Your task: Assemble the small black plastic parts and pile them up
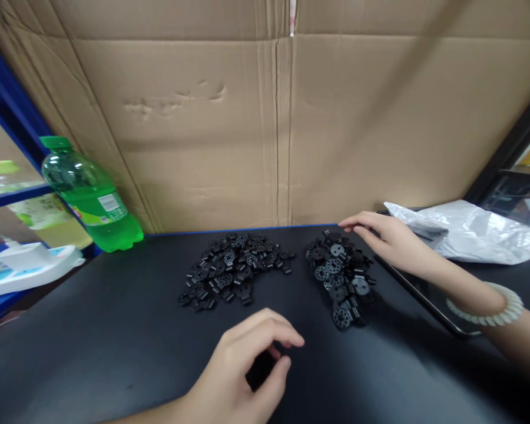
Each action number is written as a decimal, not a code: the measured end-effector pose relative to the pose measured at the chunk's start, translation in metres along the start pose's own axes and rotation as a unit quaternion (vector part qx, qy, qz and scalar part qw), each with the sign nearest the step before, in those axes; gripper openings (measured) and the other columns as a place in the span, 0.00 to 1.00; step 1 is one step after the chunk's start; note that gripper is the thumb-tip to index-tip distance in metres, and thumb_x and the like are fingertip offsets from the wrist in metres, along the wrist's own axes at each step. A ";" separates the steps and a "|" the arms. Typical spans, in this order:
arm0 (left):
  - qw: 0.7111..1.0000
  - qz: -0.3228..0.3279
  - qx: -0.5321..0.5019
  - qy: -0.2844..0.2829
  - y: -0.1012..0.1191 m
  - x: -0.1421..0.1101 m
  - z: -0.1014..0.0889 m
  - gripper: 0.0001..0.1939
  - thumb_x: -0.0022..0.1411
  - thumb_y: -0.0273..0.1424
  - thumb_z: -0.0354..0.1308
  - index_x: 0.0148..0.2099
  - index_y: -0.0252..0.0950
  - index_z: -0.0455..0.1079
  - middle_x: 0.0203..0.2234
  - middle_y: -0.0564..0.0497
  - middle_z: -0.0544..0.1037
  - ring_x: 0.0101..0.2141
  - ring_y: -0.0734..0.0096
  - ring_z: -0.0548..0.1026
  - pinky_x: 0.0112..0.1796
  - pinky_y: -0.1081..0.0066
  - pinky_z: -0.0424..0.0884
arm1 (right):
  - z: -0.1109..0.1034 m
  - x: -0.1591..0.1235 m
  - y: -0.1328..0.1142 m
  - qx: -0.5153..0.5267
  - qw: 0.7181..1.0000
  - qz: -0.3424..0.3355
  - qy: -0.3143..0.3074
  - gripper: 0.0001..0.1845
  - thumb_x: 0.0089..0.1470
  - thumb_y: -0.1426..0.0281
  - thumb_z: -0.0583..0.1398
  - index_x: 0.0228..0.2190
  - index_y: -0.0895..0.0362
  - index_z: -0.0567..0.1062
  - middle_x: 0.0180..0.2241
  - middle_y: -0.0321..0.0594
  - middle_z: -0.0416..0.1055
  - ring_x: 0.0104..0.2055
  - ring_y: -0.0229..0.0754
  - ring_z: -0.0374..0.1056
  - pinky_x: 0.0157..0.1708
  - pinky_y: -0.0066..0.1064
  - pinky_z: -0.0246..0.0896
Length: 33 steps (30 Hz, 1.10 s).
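Observation:
Two heaps of small black plastic parts, round with holes and short tabs, lie on the black tabletop [128,330]. In front of the left heap [236,265], my left hand [251,365] hovers with fingers curled and a gap between thumb and forefinger; nothing shows in it. My right hand [380,235], a pale bead bracelet [490,312] on its wrist, reaches over the back right side of the right heap [340,277]. Its fingers are stretched out and no part is visible in them. Whether its fingertips touch the heap I cannot tell.
A cardboard wall [203,135] closes off the back. At left stand a green soda bottle [92,200], a yellowish drink bottle [44,212] and a white power strip [39,268]. A silvery plastic bag [477,229] lies at right on a dark, metal-edged tray [428,300].

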<state>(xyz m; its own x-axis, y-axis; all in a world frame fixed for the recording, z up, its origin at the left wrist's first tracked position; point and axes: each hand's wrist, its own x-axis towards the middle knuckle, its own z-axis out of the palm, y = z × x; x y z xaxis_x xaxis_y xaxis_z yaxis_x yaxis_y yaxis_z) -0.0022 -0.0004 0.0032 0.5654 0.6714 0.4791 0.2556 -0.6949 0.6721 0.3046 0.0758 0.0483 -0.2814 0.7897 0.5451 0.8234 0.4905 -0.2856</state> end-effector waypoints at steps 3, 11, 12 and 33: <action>0.994 0.072 0.028 -0.072 0.005 0.001 -0.001 0.17 0.58 0.15 0.52 0.45 0.38 0.71 0.35 0.45 0.80 0.36 0.64 0.78 0.40 0.69 0.76 | 0.002 -0.002 -0.003 0.006 1.000 -0.007 0.005 0.15 0.62 0.70 0.50 0.40 0.57 0.76 0.38 0.45 0.79 0.40 0.46 0.75 0.43 0.42 0.69; 0.960 0.139 0.176 -0.164 0.003 0.000 -0.007 0.16 0.62 0.18 0.50 0.46 0.37 0.73 0.38 0.43 0.82 0.40 0.59 0.78 0.42 0.64 0.75 | 0.002 -0.008 -0.018 0.032 0.998 -0.008 0.051 0.14 0.60 0.72 0.51 0.35 0.54 0.76 0.34 0.42 0.78 0.37 0.46 0.74 0.40 0.40 0.67; 0.957 0.141 0.192 -0.165 0.003 0.000 -0.007 0.17 0.61 0.17 0.49 0.46 0.36 0.73 0.38 0.43 0.82 0.40 0.59 0.78 0.43 0.64 0.75 | 0.002 -0.009 -0.022 0.050 0.997 0.003 0.065 0.13 0.60 0.72 0.51 0.34 0.54 0.76 0.33 0.42 0.78 0.37 0.46 0.74 0.40 0.40 0.67; 0.936 0.080 0.293 -0.177 0.002 -0.003 -0.005 0.06 0.61 0.28 0.56 0.38 0.32 0.72 0.32 0.44 0.75 0.35 0.58 0.72 0.35 0.63 0.74 | 0.054 -0.066 -0.113 0.404 0.889 0.149 -0.152 0.10 0.56 0.67 0.56 0.27 0.54 0.77 0.25 0.37 0.72 0.28 0.41 0.67 0.29 0.30 0.63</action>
<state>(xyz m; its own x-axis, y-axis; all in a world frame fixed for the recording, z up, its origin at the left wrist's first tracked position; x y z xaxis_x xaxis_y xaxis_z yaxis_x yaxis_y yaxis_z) -0.0071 -0.0028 0.0058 0.8315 0.4908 0.2602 0.4728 -0.8712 0.1325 0.2038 -0.0115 0.0026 -0.3314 0.9321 0.1461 0.2950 0.2494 -0.9223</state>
